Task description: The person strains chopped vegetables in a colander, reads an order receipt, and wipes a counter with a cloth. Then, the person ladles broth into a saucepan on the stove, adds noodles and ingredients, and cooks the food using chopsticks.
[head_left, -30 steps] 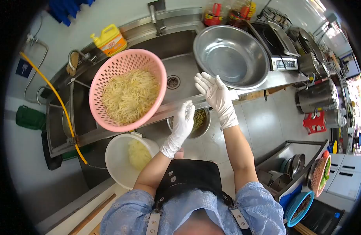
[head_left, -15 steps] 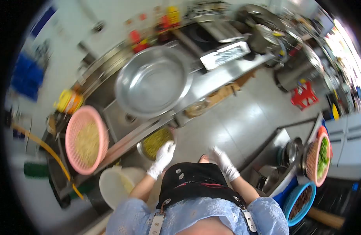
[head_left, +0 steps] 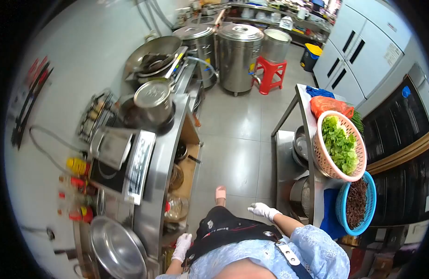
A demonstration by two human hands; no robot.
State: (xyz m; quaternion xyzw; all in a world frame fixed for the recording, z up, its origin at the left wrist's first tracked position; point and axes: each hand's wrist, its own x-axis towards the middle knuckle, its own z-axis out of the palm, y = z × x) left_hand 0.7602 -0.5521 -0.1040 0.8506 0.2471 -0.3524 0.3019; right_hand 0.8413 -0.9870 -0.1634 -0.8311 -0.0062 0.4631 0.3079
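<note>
White gloves cover both of my hands. My left hand [head_left: 182, 246] hangs low beside the black apron [head_left: 219, 232], close to the left counter's front edge. Its fingers are loosely bent, with nothing visible in them. Over the floor to the right of the apron, my right hand [head_left: 263, 211] has its fingers stretched out and holds nothing. Nearest to it is the steel side table [head_left: 319, 197]. A large steel basin [head_left: 117, 249] sits at the lower left, apart from my left hand.
The side table bears a pink basket [head_left: 319, 144] of lettuce and a blue basket [head_left: 372, 204] of dark brown strips. A scale-like device [head_left: 141, 167] and lidded pot [head_left: 154, 100] stand on the left counter. Ahead are tall steel drums [head_left: 240, 60] and a red stool [head_left: 271, 76].
My view has turned right, away from the sink; the pink basket of pale shreds and the bowl of green food have left view. One foot now shows stepping forward. Both hands stay unloaded.
</note>
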